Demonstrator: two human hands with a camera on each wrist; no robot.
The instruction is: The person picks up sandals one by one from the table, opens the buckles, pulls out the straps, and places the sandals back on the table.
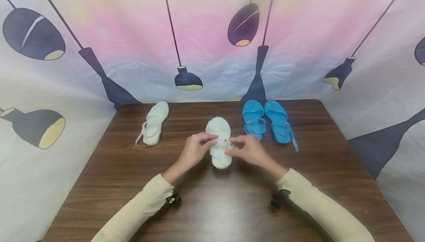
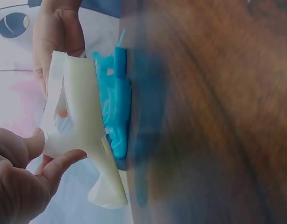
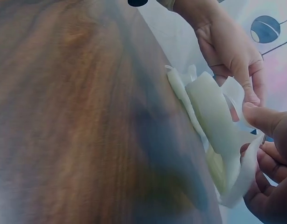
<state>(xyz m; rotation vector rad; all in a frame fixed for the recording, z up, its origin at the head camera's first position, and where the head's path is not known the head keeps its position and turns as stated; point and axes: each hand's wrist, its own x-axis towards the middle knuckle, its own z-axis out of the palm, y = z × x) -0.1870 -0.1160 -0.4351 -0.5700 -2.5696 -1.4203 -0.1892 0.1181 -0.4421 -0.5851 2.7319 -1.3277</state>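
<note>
Forearms (image 1: 142, 206) converging, left hand (image 1: 196, 147) and right hand (image 1: 249, 148) pinch white sandal's (image 1: 218, 124) strapping (image 3: 247, 175).

The head camera is looking forward and down from farther back, taking in both hands (image 1: 196, 149) (image 1: 249, 149), surface (image 1: 219, 205) and backdrop (image 1: 212, 31); the wrist cameras are facing inward from low and close, rolled sideways, sharing the white sandal (image 2: 82, 107), the left also catching the blue sandals (image 2: 116, 88)
</note>
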